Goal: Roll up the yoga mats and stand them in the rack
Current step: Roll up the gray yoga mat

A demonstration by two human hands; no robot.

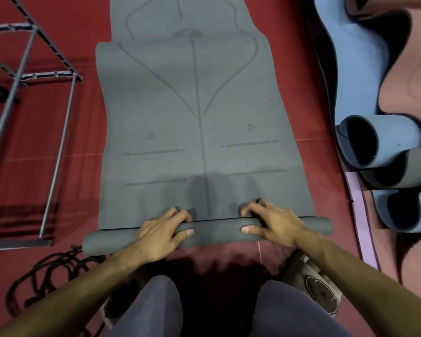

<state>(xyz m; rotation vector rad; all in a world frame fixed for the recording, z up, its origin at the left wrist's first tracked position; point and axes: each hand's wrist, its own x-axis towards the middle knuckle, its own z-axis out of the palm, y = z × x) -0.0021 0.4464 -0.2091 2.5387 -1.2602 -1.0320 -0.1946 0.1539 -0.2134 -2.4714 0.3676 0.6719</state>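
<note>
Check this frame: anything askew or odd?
The grey mat lies wavy with a fold ridge across its far part, so its roll may wind unevenly. The blue mat at right is loosely curled, not tight. The rack holds no mats.

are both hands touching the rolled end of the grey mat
Touching. The head view shows the left hand and right hand curled over the grey mat's rolled end, thumbs pressed on its near side.
</note>
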